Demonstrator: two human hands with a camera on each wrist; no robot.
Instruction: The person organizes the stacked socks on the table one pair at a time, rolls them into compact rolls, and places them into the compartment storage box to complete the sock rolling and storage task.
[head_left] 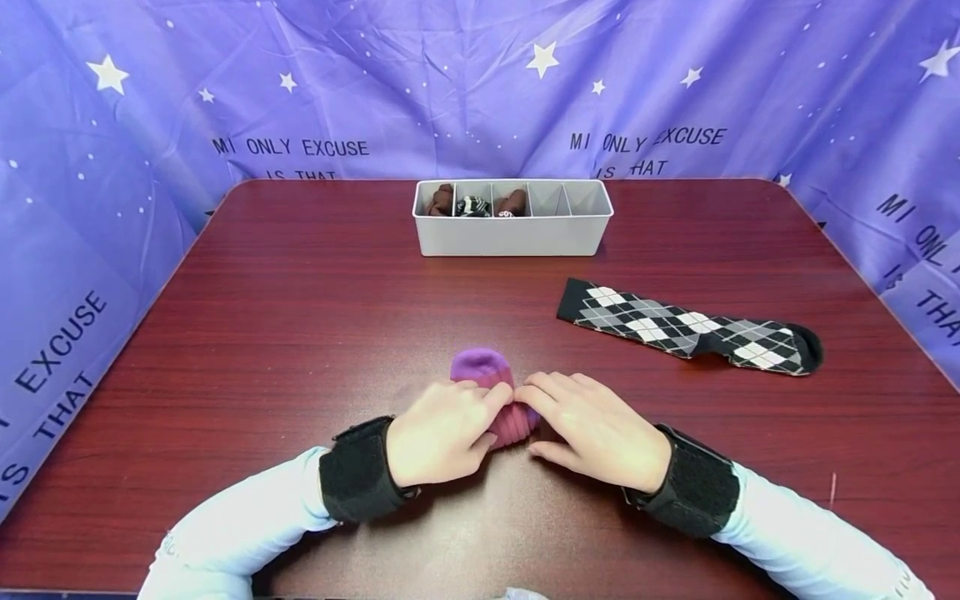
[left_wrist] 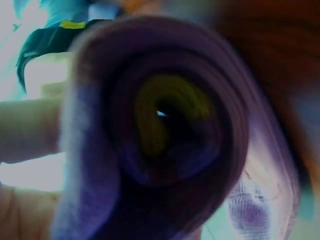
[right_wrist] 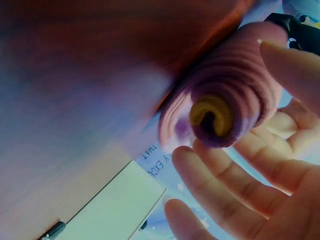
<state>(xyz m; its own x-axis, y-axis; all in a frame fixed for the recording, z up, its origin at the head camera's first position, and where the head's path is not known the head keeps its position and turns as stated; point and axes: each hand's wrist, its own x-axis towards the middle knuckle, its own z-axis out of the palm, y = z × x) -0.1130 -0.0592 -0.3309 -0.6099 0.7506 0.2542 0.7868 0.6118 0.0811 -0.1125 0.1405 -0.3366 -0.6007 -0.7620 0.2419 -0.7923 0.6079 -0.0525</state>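
A pink and purple sock (head_left: 513, 427), partly rolled up, lies on the table between the two hands. My left hand (head_left: 442, 429) holds the left part of the roll with bent fingers. From the other side, my right hand (head_left: 600, 429) grips the roll's right end between thumb and fingers. The right wrist view shows the coiled sock (right_wrist: 245, 70) end-on, with a yellow band at its core and the right fingers (right_wrist: 220, 190) along it. Up close in the left wrist view, the same spiral of the sock (left_wrist: 230, 75) hides most of the left hand.
A black, grey and white argyle sock (head_left: 645, 327) lies flat to the right. At the back stands a grey divided box (head_left: 517, 239); brown and black-and-white rolled items fill its three left compartments. Behind the table (head_left: 300, 292) hangs a purple star-print cloth (head_left: 450, 92).
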